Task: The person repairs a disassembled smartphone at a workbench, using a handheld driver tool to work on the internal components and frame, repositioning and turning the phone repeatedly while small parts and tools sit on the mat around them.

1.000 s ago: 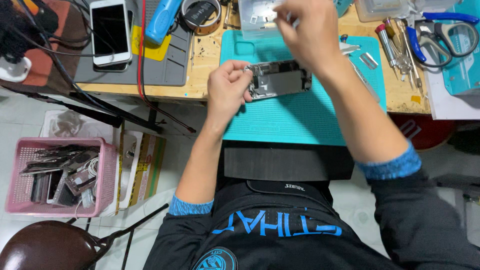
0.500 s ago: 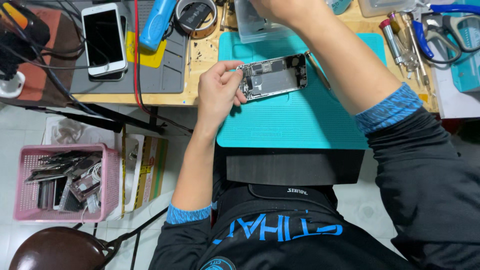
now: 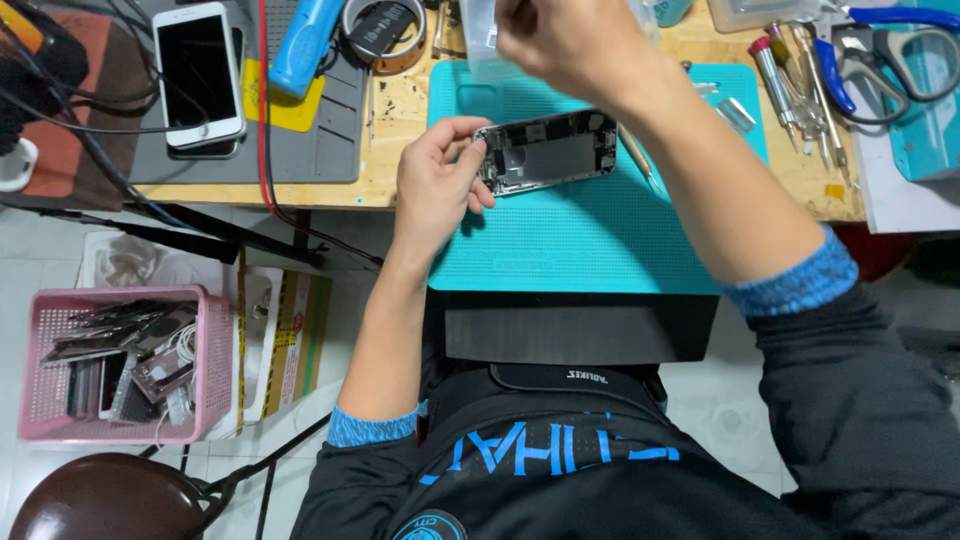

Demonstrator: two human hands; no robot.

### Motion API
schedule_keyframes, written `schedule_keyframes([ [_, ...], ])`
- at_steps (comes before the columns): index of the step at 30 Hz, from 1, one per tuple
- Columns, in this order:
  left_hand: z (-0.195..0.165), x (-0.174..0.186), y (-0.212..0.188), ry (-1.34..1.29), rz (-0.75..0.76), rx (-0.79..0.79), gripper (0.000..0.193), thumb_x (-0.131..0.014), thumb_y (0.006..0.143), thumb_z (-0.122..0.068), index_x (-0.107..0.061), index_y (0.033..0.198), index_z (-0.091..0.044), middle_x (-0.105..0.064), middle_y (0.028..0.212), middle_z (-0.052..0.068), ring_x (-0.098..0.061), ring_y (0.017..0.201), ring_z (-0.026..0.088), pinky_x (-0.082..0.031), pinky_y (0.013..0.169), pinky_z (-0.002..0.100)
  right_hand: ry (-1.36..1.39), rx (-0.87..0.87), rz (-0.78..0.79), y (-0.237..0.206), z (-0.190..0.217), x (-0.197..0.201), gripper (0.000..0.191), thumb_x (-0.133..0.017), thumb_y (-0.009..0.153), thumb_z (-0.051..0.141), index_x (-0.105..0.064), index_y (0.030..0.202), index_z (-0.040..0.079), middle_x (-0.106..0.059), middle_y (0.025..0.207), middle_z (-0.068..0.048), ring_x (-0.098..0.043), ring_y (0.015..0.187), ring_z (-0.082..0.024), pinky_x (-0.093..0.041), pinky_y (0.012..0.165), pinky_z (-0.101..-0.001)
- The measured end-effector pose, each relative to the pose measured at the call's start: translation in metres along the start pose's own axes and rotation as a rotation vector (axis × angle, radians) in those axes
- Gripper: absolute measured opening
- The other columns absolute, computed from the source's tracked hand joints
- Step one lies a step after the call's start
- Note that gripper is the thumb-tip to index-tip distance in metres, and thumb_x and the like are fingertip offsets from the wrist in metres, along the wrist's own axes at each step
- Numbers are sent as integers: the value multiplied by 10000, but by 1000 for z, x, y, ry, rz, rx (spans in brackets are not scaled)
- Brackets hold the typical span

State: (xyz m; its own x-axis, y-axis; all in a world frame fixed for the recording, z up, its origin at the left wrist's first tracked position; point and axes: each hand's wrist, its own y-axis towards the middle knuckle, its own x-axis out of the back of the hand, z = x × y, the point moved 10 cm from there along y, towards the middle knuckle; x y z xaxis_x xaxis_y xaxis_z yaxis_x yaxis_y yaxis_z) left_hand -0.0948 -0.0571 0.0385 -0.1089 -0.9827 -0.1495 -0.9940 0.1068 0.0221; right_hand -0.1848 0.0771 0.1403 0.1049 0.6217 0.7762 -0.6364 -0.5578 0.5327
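Two hands at work: left hand (image 3: 437, 185) pinches the near-left end of the opened phone (image 3: 548, 152) on the teal mat (image 3: 590, 240); right hand (image 3: 560, 40) is raised, fingers closed, contents unclear. Judged step: internal disassembly. White phone (image 3: 197, 72) far left; pink basket (image 3: 115, 365) on the floor.

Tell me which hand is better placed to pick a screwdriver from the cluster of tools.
Right. The right hand is raised and free, on the same side as the screwdrivers. The left hand is on the opened phone, steadying its end.
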Motion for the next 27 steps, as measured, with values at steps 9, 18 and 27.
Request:
schedule_keyframes([
  [9,-4,-13,-12,-136,24,-113,208,-610,1036,-42,-626,1228,36,-686,1022,86,-699,661,110,-539,547,214,462,-210,-36,-66,60,39,88,-774,961,-31,-734,1040,-25,-678,893,-57,-638,797,-99,-522,694,-258],
  [18,-4,-17,-19,-122,56,-101,230,-726,996,-77,-696,1201,23,-720,901,38,-666,677,59,-522,574,195,720,-423,-5,-81,59,11,106,-737,928,-12,-714,1031,-21,-779,969,-82,-754,906,-94,-623,811,-235],
  [27,-5,-13,-18,-95,6,-118,123,-712,984,-59,-725,1070,28,-741,879,49,-701,663,81,-539,556,209,567,-397,-44,-87,56,11,111,-781,900,8,-734,995,-26,-776,909,-72,-738,832,-91,-611,745,-237],
])
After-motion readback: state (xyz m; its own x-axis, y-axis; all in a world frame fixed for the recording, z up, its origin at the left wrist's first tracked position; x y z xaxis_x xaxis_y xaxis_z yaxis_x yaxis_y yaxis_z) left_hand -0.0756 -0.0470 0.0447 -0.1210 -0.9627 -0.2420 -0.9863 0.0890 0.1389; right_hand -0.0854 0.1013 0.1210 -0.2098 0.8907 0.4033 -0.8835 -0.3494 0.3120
